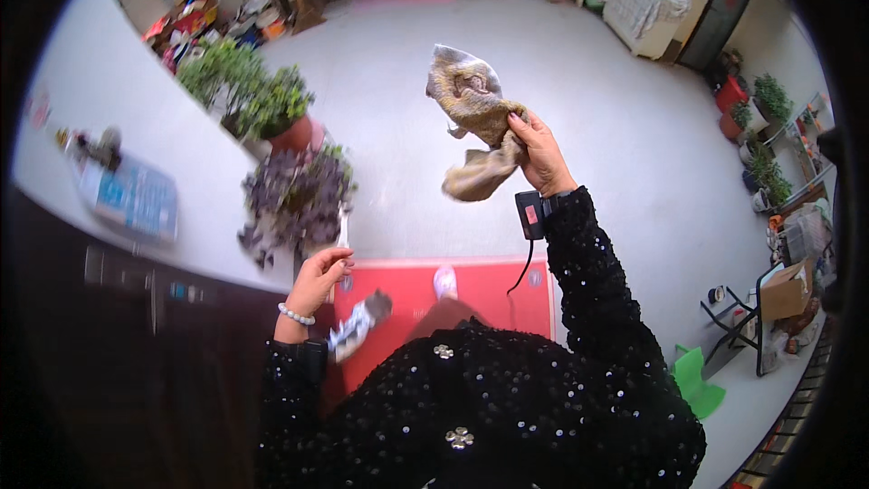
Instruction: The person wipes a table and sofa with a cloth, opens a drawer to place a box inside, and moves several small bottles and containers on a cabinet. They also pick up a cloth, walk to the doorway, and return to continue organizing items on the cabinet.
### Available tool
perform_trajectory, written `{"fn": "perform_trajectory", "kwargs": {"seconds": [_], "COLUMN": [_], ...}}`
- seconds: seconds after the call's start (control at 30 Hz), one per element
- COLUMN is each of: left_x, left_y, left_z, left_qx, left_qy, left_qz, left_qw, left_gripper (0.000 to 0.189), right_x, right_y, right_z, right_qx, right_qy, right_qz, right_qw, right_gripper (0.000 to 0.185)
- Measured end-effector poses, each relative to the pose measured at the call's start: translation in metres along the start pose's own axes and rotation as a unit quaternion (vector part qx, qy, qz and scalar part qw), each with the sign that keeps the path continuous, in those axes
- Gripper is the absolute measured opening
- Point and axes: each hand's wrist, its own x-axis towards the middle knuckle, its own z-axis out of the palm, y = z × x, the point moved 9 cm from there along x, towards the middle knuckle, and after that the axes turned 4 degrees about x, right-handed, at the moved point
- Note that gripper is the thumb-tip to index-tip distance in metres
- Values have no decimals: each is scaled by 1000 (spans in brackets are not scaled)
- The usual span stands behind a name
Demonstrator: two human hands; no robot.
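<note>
My right hand is raised ahead of me and grips a crumpled, stained yellow-brown and grey cloth. Part of the cloth hangs below the fingers. A small black box with a cable sits at that wrist. Lower and to the left is my left hand, fingers bent, wearing a bracelet of pale beads. A slim white piece rises at its fingertips; whether the hand holds it cannot be made out. Beneath that hand, a blurred grey and white thing lies over the red mat.
On my left stands a dark cabinet with a pale top carrying a blue-and-white packet. Beyond its edge are a purple-leaved plant and a green potted plant. At right are a green plastic stool and a cardboard box.
</note>
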Motion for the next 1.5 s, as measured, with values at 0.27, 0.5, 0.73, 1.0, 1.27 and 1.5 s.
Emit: {"fn": "perform_trajectory", "kwargs": {"seconds": [0.27, 0.5, 0.73, 1.0, 1.27, 1.5], "left_x": [320, 513, 669, 853, 1036, 1212], "left_y": [169, 238, 299, 296, 314, 322], "left_z": [93, 143, 28, -89, -106, -133], "left_qx": [106, -134, -230, -308, -290, -270], "left_qy": [-180, -277, -98, -14, -99, -121], "left_qz": [155, 87, 115, 121, 74, 96], "left_qw": [966, 948, 961, 944, 949, 950], "left_gripper": [52, 55, 47, 38, 68, 65], "right_x": [182, 316, 521, 746, 924, 1050], "right_y": [-61, -39, -18, 47, 36, 60], "right_z": [-30, -46, -64, -78, -148, -211], "right_qx": [213, 136, 162, 67, 72, -124], "right_qy": [16, -61, -50, -164, -51, -99], "right_qz": [6, 48, 114, 220, 54, 135], "right_qw": [977, 988, 979, 959, 995, 978], "right_gripper": [43, 44, 45, 48, 68, 98]}}
